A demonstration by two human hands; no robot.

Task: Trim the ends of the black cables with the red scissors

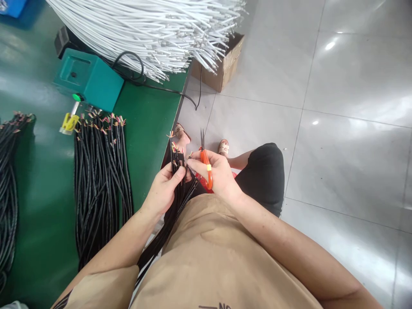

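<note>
Blk cable bundle (169,221) hangs in front of the tan top (209,244), pinched btwn L hand's (164,189) thumb & fingers; R hand's (221,171) fingers wrap orange scissors (205,159), but whether its tips pinch a cable too, can't tell. Best keep cable tips (174,149) level, blades clear of L fingers. Bench (154,107) edge is close on L; open floor (341,167) on R gives elbow rm.

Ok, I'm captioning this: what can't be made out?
Head view:
Held cables: partly hidden by the left sleeve.
Scissors: handles partly covered by the right hand.
White cables: far ends cut off by the top edge.
Shirt lettering: cut by the bottom edge.
</note>
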